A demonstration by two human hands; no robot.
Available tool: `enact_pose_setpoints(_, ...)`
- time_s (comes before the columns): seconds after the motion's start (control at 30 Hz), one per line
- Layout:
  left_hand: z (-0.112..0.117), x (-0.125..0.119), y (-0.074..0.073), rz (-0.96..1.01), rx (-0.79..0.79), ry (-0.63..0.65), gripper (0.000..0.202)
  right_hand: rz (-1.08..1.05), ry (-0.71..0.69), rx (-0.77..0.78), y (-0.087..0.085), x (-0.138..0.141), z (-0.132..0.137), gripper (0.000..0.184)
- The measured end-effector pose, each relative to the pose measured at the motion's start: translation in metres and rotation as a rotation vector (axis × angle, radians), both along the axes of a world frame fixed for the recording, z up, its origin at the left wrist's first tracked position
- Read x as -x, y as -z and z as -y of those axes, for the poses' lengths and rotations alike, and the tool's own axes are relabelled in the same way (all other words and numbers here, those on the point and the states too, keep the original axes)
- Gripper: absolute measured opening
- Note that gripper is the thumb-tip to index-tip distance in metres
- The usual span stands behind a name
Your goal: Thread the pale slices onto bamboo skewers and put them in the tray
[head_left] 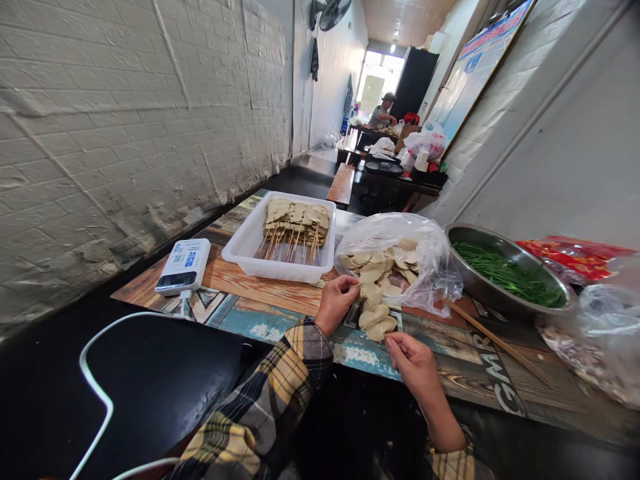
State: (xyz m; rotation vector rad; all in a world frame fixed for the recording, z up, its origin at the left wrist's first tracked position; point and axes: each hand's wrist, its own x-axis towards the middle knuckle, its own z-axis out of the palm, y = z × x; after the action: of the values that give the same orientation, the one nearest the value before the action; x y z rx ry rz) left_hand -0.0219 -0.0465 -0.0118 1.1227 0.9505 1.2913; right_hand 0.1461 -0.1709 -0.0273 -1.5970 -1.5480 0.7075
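A skewer of thin, round beige slices [376, 319] runs between my two hands above the table's front part. My left hand [337, 303] is closed, its thumb and forefinger pinching at the edge of the upper slice. My right hand [414, 363] is closed in a pinch at the lower end, where the stick is mostly hidden. Just beyond lies an open clear plastic bag [420, 240] with many loose slices [373, 267] in its mouth. To the left, a white plastic tray [280, 268] holds stacked skewers of slices [297, 217], sticks pointing towards me.
A metal bowl of chopped greens [505, 270] stands right of the bag, near wooden sticks [495, 340] and a red packet [575, 257]. At left is a white power bank [184, 267] with a cable [95, 380]. Another person [383, 115] sits far back.
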Motion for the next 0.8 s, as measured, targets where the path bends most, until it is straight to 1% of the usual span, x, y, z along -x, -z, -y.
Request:
enact_pose_setpoints(0.13, -0.001, 0.000, 0.002, -0.048, -0.045, -0.011, 0.010, -0.005, 0.001, -0.001, -0.001, 0.001, 0.000, 0.038)
enact_pose_setpoints(0.37, -0.001, -0.001, 0.002, -0.080, -0.090, 0.018, 0.008, -0.055, 0.007, 0.008, 0.000, 0.001, -0.001, 0.037)
enact_pose_setpoints(0.57, 0.003, 0.000, -0.003, 0.069, -0.010, 0.176, 0.019, -0.194, -0.016, 0.026, 0.003, 0.000, -0.004, 0.037)
enact_pose_setpoints(0.73, 0.003, 0.002, -0.007, 0.232, 0.084, 0.221, 0.030, -0.357, -0.009, 0.066, 0.001, -0.001, -0.004, 0.037)
enact_pose_setpoints(0.8, 0.004, 0.003, -0.008, 0.267, 0.118, 0.268, 0.035, -0.398, 0.002, 0.085, 0.000, -0.002, -0.004, 0.038)
